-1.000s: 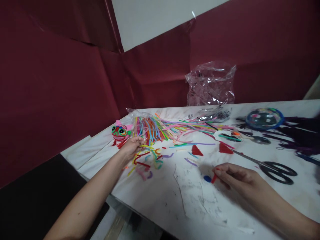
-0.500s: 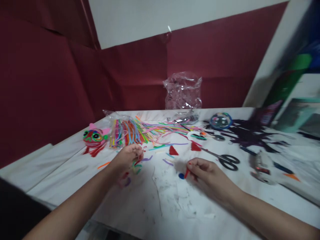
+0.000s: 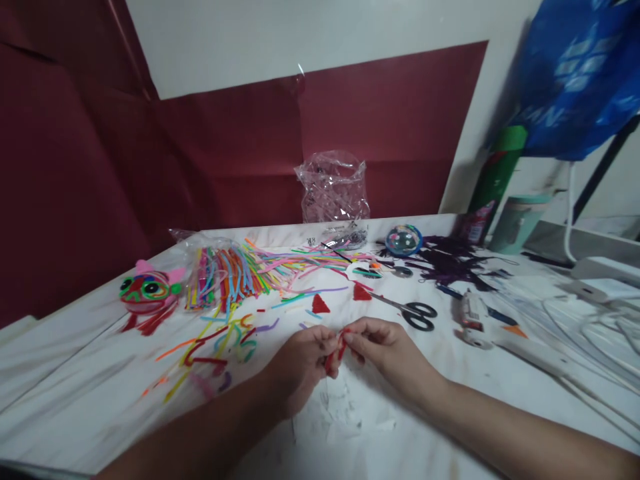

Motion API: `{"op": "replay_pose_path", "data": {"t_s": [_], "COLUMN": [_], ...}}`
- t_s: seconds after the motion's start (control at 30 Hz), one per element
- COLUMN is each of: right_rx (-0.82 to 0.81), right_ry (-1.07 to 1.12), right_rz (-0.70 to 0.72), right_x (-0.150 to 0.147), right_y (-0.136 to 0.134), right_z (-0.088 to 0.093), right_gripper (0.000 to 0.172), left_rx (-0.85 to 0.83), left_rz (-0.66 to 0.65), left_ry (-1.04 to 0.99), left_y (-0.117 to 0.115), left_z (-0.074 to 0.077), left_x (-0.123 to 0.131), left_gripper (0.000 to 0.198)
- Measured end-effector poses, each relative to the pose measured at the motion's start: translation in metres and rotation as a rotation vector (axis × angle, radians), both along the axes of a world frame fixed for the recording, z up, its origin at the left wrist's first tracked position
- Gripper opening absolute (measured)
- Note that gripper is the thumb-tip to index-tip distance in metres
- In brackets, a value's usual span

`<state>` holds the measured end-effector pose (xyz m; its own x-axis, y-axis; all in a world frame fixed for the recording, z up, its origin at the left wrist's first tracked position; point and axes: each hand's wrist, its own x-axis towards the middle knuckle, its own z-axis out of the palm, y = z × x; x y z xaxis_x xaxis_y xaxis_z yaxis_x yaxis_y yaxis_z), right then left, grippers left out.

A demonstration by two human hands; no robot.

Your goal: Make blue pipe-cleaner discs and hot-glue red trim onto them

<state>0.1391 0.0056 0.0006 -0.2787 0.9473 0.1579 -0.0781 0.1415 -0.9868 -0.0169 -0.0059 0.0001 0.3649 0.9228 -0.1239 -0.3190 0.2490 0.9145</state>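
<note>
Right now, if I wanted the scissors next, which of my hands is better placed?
Probably your right hand: the scissors lie just beyond it, on its side. Your left hand is farther away. Both hands meet at the red material, though.

Your left hand (image 3: 305, 363) and right hand (image 3: 387, 343) meet above the table (image 3: 75, 387) toward its near edge, pinching red material (image 3: 342, 345) between them. Beyond lie 2 red triangles (image 3: 321, 305) and black-handled scissors (image 3: 420, 316). A pink-eared figure (image 3: 149, 297) sits toward the left edge, beside a clear packet (image 3: 193, 244) of coloured stems (image 3: 235, 277). A crumpled clear bag (image 3: 334, 190) stands at the far edge.
</note>
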Motion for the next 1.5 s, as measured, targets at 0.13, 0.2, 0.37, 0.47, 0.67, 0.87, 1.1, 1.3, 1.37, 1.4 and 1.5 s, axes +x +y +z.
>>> {"op": "replay_pose_path", "data": {"t_s": [0.13,0.2,0.37,0.47,0.67,0.87,1.1,1.3,1.37,1.4,1.5], "right_rx": [-0.005,-0.015,-0.044,-0.048,-0.045,-0.127,-0.157,-0.070,-0.070,-0.075,-0.113], "right_ry": [0.036,0.050,0.050,0.035,-0.014,0.096,0.182,0.115,0.132,0.146,0.197], "right_rz": [0.056,0.085,0.055,0.033,0.020,0.000,-0.050,-0.022,-0.006,0.007,0.059], "right_x": [-0.001,-0.001,-0.003,-0.003,0.000,-0.004,-0.003,-0.003,-0.004,-0.004,-0.006], "right_y": [-0.001,-0.002,-0.004,-0.004,-0.007,-0.008,-0.002,-0.007,-0.009,-0.009,-0.009], "right_z": [-0.001,-0.001,0.000,0.001,-0.004,-0.011,-0.014,-0.011,-0.009,-0.008,-0.008], "right_gripper": [0.026,0.025,0.026,0.026,0.024,0.022,0.017,0.014,0.016,0.017,0.020], "left_rx": [-0.028,-0.037,-0.023,0.010,0.029,0.361,0.435,0.346,0.320,0.302,0.256], "left_rz": [0.001,-0.024,-0.065,-0.054,0.012,0.105,0.152,0.039,0.037,0.048,0.072], "left_ry": [-0.056,-0.062,-0.073,-0.064,0.042,0.412,0.484,0.235,0.199,0.193,0.191], "left_y": [0.002,0.001,-0.002,-0.004,-0.009,-0.015,-0.014,-0.013,-0.013,-0.013,-0.012], "left_z": [-0.005,-0.008,-0.012,-0.011,-0.006,-0.005,-0.007,-0.006,-0.005,-0.005,-0.006], "left_x": [0.001,0.001,0.000,0.001,0.006,0.005,0.001,0.007,0.007,0.007,0.006], "left_gripper": [0.022,0.023,0.022,0.022,0.026,0.012,0.011,0.013,0.011,0.010,0.010]}}
